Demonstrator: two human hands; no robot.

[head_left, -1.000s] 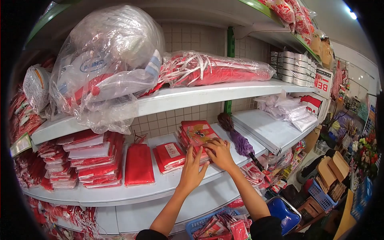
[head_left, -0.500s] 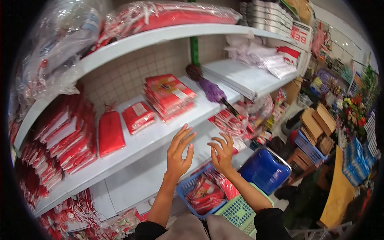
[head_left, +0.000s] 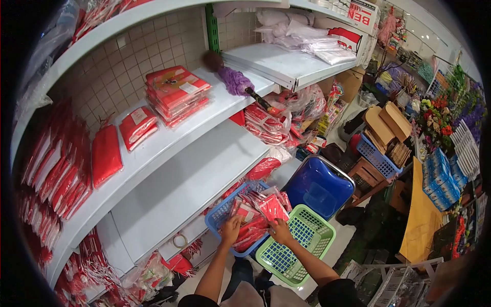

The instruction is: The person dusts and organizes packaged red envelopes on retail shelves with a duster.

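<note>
Low in front of me is a blue plastic basket (head_left: 217,209) filled with red items in clear plastic packets. My left hand (head_left: 231,230) is at the basket's left side, its fingers closed on the edge of a packet (head_left: 247,212) among the pile. My right hand (head_left: 280,233) reaches in from the right and grips the lower end of a red packet (head_left: 274,209) lying on top. Its fingertips are partly hidden by the plastic. Under my right forearm stands a green plastic basket (head_left: 322,225), overlapping the blue one's right side.
Above the baskets, a white shelf (head_left: 153,153) bears red packet stacks (head_left: 176,92) and a purple feather duster (head_left: 235,82). A lower white shelf (head_left: 189,169) lies beneath it. A blue stool seat (head_left: 319,187) stands right of the baskets, with a crate of cardboard (head_left: 378,153) beyond.
Both hands have gone down from in front of the shelf, where they were raised with nothing in them, onto the packets in the blue basket. My view has shifted down and right.
</note>
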